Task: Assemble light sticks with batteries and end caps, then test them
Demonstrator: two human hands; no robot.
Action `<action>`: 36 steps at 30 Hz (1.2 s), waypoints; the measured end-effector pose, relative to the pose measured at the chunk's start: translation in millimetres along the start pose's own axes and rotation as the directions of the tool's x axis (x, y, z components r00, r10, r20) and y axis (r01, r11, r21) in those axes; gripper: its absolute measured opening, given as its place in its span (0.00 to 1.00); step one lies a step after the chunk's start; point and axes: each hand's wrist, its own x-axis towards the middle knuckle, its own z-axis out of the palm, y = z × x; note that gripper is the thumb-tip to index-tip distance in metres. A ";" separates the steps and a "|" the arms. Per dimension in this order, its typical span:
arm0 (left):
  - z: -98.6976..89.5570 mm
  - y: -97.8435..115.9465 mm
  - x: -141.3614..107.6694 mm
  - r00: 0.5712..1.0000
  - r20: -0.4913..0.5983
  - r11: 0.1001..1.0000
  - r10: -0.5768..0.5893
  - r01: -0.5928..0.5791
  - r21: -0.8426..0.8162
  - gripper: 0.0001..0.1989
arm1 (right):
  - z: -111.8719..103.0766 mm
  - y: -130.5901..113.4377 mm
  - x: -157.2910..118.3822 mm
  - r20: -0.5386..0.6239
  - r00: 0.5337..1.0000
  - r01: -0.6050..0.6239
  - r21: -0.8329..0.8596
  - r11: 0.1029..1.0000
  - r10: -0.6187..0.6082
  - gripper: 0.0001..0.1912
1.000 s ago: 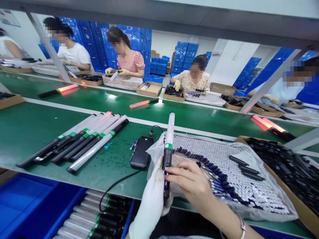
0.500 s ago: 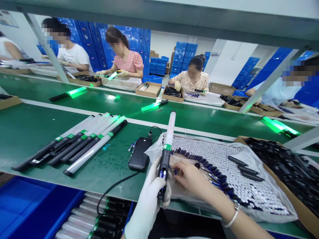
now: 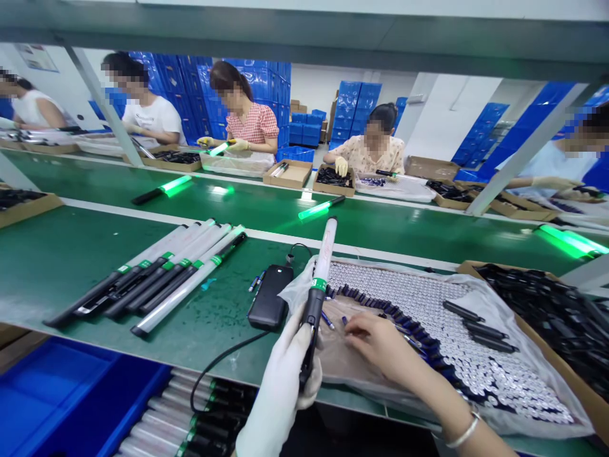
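Observation:
My left hand (image 3: 291,358), in a white glove, is wrapped round the black handle of a light baton (image 3: 323,257) with a clear tube and a green label band. The baton stands tilted, its tube end up and away from me. My bare right hand (image 3: 375,339) is over the near part of a plastic-lined tray (image 3: 347,374). Its fingertips are pinched on a small blue battery (image 3: 345,321), mostly hidden. A loose battery (image 3: 327,319) lies between my hands. Packed upright batteries (image 3: 394,285) fill the tray's far side, with several black handle covers (image 3: 485,327) on top.
Several batons (image 3: 176,273) lie side by side on the left of the green bench. A black power bank (image 3: 271,297) with a cable lies left of the tray. A carton of black parts (image 3: 547,311) stands at right. Beyond, lit batons (image 3: 320,209) lie on the belt; co-workers sit opposite.
My right hand has drawn back rightward from the baton. The baton has turned, so the batteries in its handle no longer show. The lit batons on the belt have moved right.

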 end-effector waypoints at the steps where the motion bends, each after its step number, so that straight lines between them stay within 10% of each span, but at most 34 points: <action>1: 0.3 -0.3 1.4 1.000 -0.002 1.000 0.009 -0.009 0.011 0.19 | -2.0 3.3 -1.5 -0.020 1.000 -0.024 0.026 0.999 0.024 0.07; 14: 6.6 -15.2 33.0 0.996 -0.067 0.982 0.065 -0.052 0.182 0.17 | -25.4 -33.5 -35.6 -0.502 0.854 0.302 0.262 0.917 -0.137 0.09; 25: 8.1 -17.3 27.5 0.989 -0.114 0.949 0.098 -0.058 0.310 0.18 | -12.6 -61.2 -8.0 -0.466 0.546 0.680 -0.240 0.693 -0.696 0.05; 36: 14.1 -19.9 24.7 0.993 -0.074 0.940 0.091 -0.061 0.336 0.18 | -9.6 -53.5 -18.0 -0.412 0.680 0.675 0.029 0.737 -0.606 0.07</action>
